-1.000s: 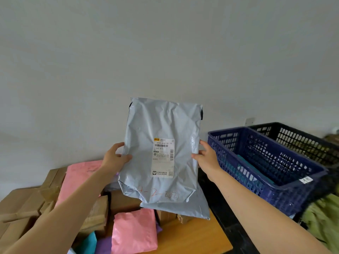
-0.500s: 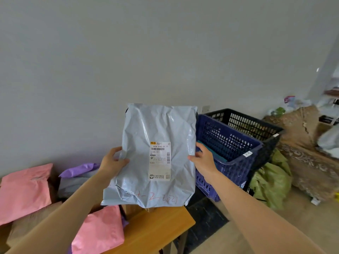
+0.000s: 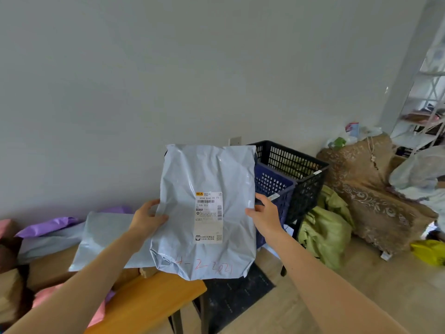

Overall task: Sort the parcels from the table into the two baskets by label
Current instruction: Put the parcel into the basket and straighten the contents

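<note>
You hold the pale grey crinkled plastic mailer bag (image 3: pixel 207 177) upright in the centre of the frame, its white printed label (image 3: pixel 208 216) facing you, above the right end of the orange wooden worktop (image 3: pixel 154 300). Your left hand (image 3: pixel 147 216) pinches its left edge, thumb on the front, fingers (image 3: pixel 151 203) curled round the edge. Your right hand (image 3: pixel 265 213) grips the right edge likewise. Right of the bag and partly behind it stand the dark blue plastic basket (image 3: pixel 272 182) and the black plastic basket (image 3: pixel 301 165), side by side.
</note>
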A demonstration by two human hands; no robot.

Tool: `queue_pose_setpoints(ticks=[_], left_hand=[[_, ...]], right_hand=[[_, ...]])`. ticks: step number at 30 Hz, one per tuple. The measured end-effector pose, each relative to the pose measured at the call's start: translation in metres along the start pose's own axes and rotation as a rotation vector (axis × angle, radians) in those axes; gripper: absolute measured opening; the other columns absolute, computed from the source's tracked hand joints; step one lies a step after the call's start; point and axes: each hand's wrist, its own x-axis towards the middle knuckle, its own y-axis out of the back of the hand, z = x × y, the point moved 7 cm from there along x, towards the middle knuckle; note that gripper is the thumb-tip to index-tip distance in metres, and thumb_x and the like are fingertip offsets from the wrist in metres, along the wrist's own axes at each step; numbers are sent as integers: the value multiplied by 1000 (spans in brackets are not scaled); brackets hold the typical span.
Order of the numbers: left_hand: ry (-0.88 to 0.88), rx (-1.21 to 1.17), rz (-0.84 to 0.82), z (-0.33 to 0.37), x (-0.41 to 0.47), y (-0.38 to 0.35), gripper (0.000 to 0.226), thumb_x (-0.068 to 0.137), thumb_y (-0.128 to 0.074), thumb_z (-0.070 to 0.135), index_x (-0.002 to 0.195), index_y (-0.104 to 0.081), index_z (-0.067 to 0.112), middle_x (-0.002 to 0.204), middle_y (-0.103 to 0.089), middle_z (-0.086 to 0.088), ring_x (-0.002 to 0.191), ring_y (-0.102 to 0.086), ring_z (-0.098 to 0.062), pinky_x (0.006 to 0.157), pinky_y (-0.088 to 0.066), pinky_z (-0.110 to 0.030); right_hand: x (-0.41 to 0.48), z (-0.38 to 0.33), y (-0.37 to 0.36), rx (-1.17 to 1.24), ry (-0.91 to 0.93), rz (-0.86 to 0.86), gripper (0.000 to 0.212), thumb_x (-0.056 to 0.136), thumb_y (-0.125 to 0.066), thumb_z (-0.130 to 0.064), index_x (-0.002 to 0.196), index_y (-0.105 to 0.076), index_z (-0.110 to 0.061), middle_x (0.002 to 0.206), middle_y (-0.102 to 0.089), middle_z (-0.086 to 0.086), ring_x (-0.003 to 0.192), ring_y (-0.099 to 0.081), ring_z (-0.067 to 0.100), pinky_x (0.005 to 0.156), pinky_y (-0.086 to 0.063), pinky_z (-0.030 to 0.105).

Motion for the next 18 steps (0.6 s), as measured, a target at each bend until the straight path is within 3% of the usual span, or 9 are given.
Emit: queue_pose_setpoints(ticks=[2, 5, 9, 12, 15, 18], left_hand=[[17, 3, -1, 1, -10, -26, 52, 87, -66, 1, 135, -49, 11, 105, -62, -14, 74, -60, -17, 66, -50, -30], [23, 28, 10, 5, -24, -60, 54, 87, -67, 6, 137, -49, 13, 106, -57, -8, 80, -60, -20, 78, -51, -39], [10, 22, 24, 19, -38, -100, 52, 87, -67, 5, 136, -49, 12, 103, -55, -4, 74, -55, -9, 75, -47, -32], [22, 23, 13, 30, -40, -126, 52, 87, -69, 8, 135, -49, 13, 108, -59, -9, 75, -56, -11, 73, -48, -31], [31, 29, 2, 40, -34, -148, 55, 86, -69, 8, 136, -48, 13, 99, -61, -6, 76, -59, -15, 64, -50, -27], [22, 11, 16, 51, -20, -166, 54, 86, -69, 6, 136, -50, 14, 113, -61, -12, 90, -61, -25, 81, -54, -39]], right_hand=[[3, 5, 26, 2, -8, -2, 41, 88, -60, 4, 124, -55, -14, 95, -66, 0, 84, -63, 11, 67, -50, 20], [10, 11, 63, -5, 1, 5, 35, 87, -61, 5, 119, -57, -8, 96, -65, 4, 83, -63, 14, 68, -51, 23], [21, 14, 106, -38, 18, 40, 26, 86, -63, 4, 109, -55, -6, 93, -61, 3, 82, -60, 15, 75, -49, 29], [35, 20, 134, -66, 21, 63, 22, 85, -64, 2, 103, -55, -8, 97, -62, 9, 88, -62, 21, 80, -52, 35], [53, 24, 154, -100, 14, 72, 20, 85, -66, -1, 99, -56, -11, 97, -64, 9, 93, -64, 26, 87, -53, 45], [75, 29, 165, -120, -13, 61, 19, 85, -65, -2, 98, -56, -12, 95, -64, 8, 93, -64, 26, 89, -53, 46]])
